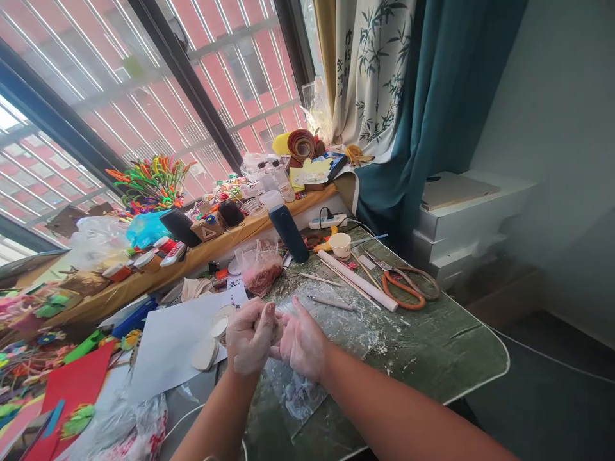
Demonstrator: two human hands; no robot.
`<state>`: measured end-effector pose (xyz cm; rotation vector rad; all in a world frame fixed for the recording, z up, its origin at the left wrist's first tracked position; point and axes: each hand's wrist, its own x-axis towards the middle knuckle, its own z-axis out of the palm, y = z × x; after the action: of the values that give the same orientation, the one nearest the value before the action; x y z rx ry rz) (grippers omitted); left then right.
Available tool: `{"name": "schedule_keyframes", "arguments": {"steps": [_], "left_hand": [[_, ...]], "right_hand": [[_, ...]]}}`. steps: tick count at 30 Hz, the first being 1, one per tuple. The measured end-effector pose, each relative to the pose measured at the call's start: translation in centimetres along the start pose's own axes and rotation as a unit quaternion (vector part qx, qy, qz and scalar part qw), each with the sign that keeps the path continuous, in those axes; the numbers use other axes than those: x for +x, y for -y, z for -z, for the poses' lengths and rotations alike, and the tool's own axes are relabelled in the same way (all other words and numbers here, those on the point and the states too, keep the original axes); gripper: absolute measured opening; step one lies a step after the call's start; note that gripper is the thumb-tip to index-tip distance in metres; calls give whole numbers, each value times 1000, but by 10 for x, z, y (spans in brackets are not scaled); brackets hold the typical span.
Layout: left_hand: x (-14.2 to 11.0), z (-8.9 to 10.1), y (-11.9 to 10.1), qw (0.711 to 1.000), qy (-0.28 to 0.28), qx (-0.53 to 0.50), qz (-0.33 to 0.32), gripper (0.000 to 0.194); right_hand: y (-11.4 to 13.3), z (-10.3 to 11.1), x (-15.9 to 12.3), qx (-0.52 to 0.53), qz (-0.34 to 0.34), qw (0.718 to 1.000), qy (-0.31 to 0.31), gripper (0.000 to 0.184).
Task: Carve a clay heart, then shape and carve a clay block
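Note:
My left hand (248,337) is dusted white and closed around a small pale greyish lump (277,331) that looks like clay. Against the other side of this lump is my right hand (303,342), its thumb raised and its fingers bent toward the left hand. Fingers hide most of the lump. Under both hands lies a clear plastic sheet (298,392) smeared with white residue. A thin pointed tool (331,303) rests just beyond the right hand. Left of the left hand, a round white piece (205,354) sits on white paper (163,346).
A pink roller (358,280), orange-handled scissors (408,289) and a paper cup (340,246) stand to the right. A bagged reddish-brown block (262,272) and dark blue bottle (288,234) are behind. Craft materials crowd the window ledge (250,234). The green tabletop (446,346) ends at right.

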<state>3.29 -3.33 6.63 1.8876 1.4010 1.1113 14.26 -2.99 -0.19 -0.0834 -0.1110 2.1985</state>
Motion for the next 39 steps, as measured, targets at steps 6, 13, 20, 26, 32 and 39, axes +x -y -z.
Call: {"name": "schedule_keyframes", "arguments": {"steps": [6,13,20,26,32,39], "left_hand": [[10,-6,12,988,71,74,-118,41],[8,-1,15,994,102,25,-40,53],[3,-10,22,966,191,144,-102,86],[0,-7,12,960,213,134,-124,85],[-7,3,37,993,107,-51,13,70],[-3,-2,59,893,-59,-409,176,53]], "right_hand": [[11,1,0,38,88,992,-80,48],[17,4,0,24,129,987,-93,48],[6,7,-1,-49,158,985,-45,38],[7,12,-3,-109,175,977,-54,42],[0,7,-8,-211,108,971,32,51],[60,34,-43,-789,316,476,-226,35]]}}
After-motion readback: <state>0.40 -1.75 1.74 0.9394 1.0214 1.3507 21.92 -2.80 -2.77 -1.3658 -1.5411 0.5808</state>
